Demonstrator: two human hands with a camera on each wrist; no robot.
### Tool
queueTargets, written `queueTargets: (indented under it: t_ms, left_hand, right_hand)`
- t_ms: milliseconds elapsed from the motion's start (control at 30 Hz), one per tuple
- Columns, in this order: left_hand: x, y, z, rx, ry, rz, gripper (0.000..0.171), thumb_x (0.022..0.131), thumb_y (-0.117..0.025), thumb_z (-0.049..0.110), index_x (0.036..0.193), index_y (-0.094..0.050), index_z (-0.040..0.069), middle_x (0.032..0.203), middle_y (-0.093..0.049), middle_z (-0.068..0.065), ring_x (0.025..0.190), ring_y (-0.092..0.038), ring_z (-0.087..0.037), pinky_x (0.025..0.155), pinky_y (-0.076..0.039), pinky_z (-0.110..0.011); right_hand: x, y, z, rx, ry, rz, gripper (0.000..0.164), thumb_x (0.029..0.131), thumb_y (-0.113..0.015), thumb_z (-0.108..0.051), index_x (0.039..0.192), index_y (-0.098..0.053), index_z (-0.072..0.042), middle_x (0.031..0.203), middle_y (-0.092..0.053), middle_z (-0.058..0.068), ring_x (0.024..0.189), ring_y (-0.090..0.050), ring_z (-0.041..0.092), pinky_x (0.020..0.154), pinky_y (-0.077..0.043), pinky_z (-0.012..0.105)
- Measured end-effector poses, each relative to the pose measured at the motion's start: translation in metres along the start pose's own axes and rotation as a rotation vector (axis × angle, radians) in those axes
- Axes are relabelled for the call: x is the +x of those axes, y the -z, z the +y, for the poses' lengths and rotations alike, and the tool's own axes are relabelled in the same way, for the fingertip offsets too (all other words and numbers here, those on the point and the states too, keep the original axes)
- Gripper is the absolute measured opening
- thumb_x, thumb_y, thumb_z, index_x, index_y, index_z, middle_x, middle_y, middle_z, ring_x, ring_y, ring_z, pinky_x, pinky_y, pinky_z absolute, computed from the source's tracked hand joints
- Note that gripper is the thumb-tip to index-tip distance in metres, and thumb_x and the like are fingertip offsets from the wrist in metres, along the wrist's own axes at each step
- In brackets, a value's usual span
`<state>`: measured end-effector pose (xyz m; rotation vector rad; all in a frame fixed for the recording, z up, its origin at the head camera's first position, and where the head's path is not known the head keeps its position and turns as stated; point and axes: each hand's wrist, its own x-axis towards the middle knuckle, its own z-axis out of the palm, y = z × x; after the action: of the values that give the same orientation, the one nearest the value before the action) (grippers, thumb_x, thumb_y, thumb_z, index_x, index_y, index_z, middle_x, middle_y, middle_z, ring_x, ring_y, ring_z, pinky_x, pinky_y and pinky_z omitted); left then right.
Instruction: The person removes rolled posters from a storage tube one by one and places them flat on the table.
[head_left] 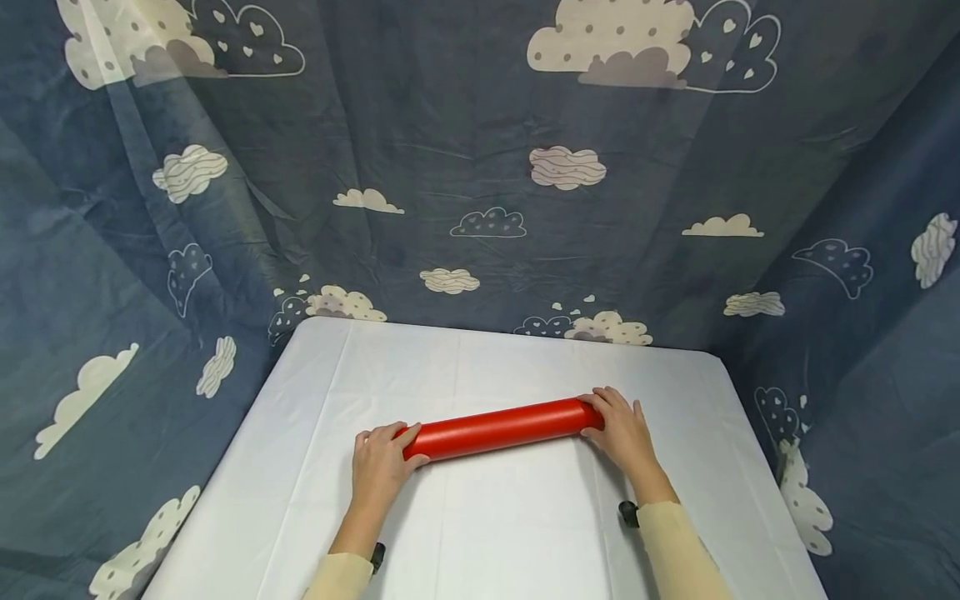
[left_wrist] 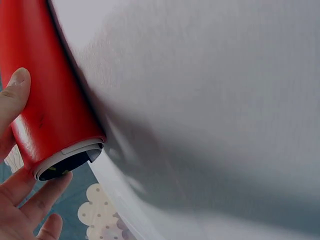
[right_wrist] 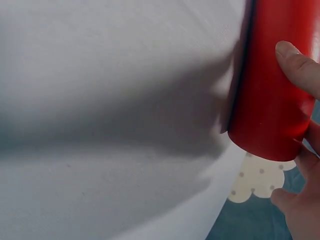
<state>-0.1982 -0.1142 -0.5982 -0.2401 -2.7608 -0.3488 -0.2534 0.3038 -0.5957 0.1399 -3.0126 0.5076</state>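
Observation:
A red rolled-up sheet (head_left: 498,429) lies across the white table, its right end a little farther back than its left. My left hand (head_left: 378,465) grips the left end, thumb on the near side and fingers over the far side. At that end, the left wrist view shows pale layered edges and a dark inner face on the roll (left_wrist: 55,100). My right hand (head_left: 621,429) holds the other end. In the right wrist view its thumb (right_wrist: 298,67) presses the smooth red side of the roll (right_wrist: 272,110), with fingers around the far side.
The white-covered table (head_left: 525,533) has rounded back corners. Dark blue curtains (head_left: 450,108) with cloud prints hang behind it and along both sides. Dark bands (head_left: 628,513) sit at both wrists, next to pale yellow sleeves (head_left: 675,550).

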Motion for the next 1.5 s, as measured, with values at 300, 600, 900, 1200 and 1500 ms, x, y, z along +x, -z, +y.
queueTargets:
  t_ms: [300,600,900,1200,1500]
  left_hand:
    - [0.0,0.0,0.009,-0.002,0.021,0.003,0.06,0.075,-0.094,0.046,0.129,-0.079,0.025,0.122,-0.079,-0.008,0.112,-0.072,-0.03,0.1,-0.05,-0.051]
    - [-0.001,-0.002,0.009,0.017,0.018,0.002,0.061,0.075,-0.093,0.048,0.13,-0.078,0.025,0.12,-0.079,-0.007,0.11,-0.072,-0.03,0.098,-0.051,-0.051]
    - [-0.002,-0.003,0.01,0.009,0.037,0.002,0.062,0.075,-0.094,0.046,0.13,-0.078,0.025,0.12,-0.079,-0.007,0.111,-0.072,-0.031,0.1,-0.051,-0.051]
    - [-0.003,-0.002,0.011,0.005,0.033,0.003,0.06,0.076,-0.093,0.046,0.131,-0.078,0.025,0.122,-0.078,-0.008,0.112,-0.071,-0.031,0.1,-0.05,-0.051]
    - [-0.006,-0.003,0.01,0.007,0.025,0.028,0.06,0.076,-0.093,0.046,0.13,-0.078,0.025,0.122,-0.078,-0.007,0.112,-0.071,-0.03,0.101,-0.05,-0.052]
  right_hand:
    - [0.008,0.002,0.007,0.013,0.01,-0.026,0.065,0.084,-0.09,-0.018,0.143,-0.063,-0.018,0.156,-0.055,0.02,0.152,-0.039,0.044,0.122,-0.019,0.08]
    - [0.008,0.002,0.01,0.015,0.011,-0.035,0.064,0.085,-0.09,-0.018,0.143,-0.063,-0.017,0.156,-0.054,0.021,0.152,-0.038,0.046,0.122,-0.018,0.081]
    - [0.008,0.004,0.006,-0.005,0.012,-0.038,0.064,0.085,-0.09,-0.017,0.142,-0.063,-0.016,0.156,-0.054,0.022,0.153,-0.037,0.047,0.122,-0.018,0.08]
    - [0.006,0.008,-0.01,0.012,-0.003,-0.045,0.076,0.083,-0.091,-0.023,0.15,-0.057,-0.017,0.162,-0.048,0.024,0.155,-0.033,0.051,0.124,-0.016,0.079]
    - [-0.001,0.017,-0.057,0.079,0.062,0.013,0.085,0.083,-0.091,-0.036,0.157,-0.052,-0.022,0.162,-0.05,0.019,0.153,-0.041,0.045,0.126,-0.024,0.072]
